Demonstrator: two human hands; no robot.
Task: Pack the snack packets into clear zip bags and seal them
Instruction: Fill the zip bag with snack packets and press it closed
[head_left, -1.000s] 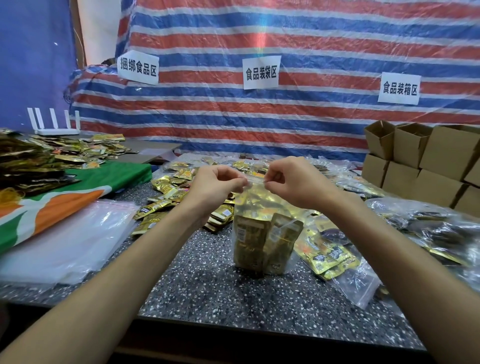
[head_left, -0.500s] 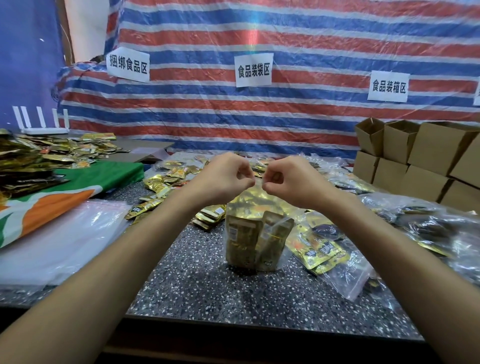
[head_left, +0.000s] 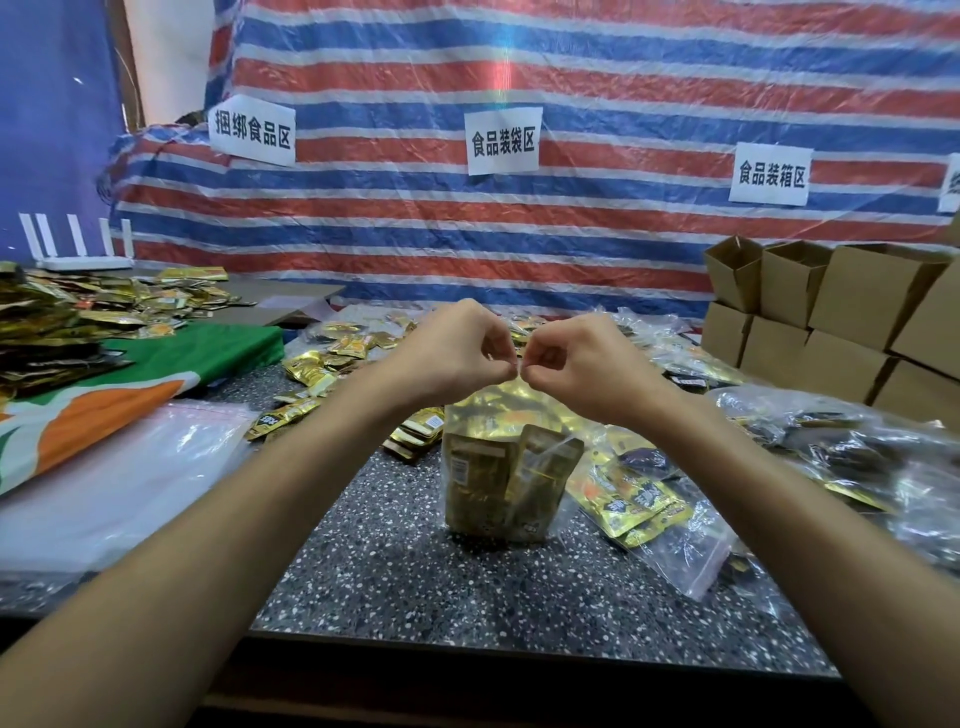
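Your desk (head_left: 467, 587) is a dark speckled stone top, and beyond your hands a red, white and blue striped tarp (head_left: 571, 234) closes off the room. Directly below your hands one zip bag (head_left: 504, 478) stands upright on the desk, filled with gold snack packets (head_left: 470, 467). Your left hand (head_left: 457, 353) and right hand (head_left: 582, 364) are both curled, knuckles almost touching, each pinching the bag's top edge.

That top edge is hidden behind your fingers, so you cannot tell how far the zip is closed. Two packet faces show through the plastic; the rest blur together. Loose packets (head_left: 332, 358) lie scattered beyond your left hand, too many to count. Left of that hand lies a stack of empty clear bags (head_left: 104, 483). Right of your right hand a filled bag (head_left: 670, 525) lies flat.

Three paper signs (head_left: 503, 141) are pinned to the tarp, with a fourth cut off at the right edge. The cardboard boxes (head_left: 857, 301) far right of your hands run out of frame.
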